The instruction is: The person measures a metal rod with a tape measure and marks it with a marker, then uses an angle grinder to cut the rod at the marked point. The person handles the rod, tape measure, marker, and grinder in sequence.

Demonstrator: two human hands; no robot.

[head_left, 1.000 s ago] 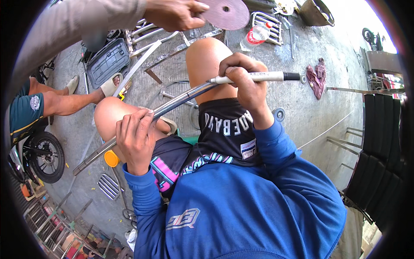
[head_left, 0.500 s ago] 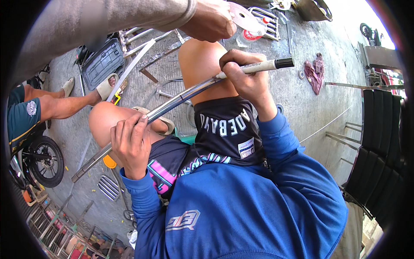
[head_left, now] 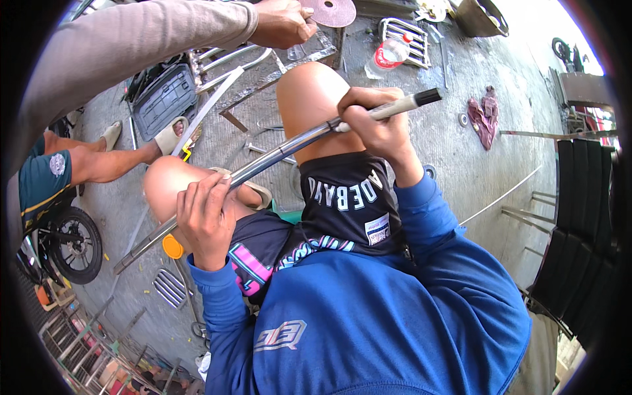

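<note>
Metal tube (head_left: 263, 164) held aslant over the knees (head_left: 309, 99), left hand (head_left: 207, 220) closed over it near mid-length; marker (head_left: 407, 102) pinched in right hand (head_left: 383, 135) at tube's far right end; tube judged stiff, fairly light, slick — firm mid-length grip favoured.

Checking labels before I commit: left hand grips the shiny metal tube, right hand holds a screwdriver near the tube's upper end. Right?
Not quite: it isn't a screwdriver. The head view shows the right hand holding a white-and-black marker near the tube's upper end. The left hand does grip the shiny metal tube.
</note>
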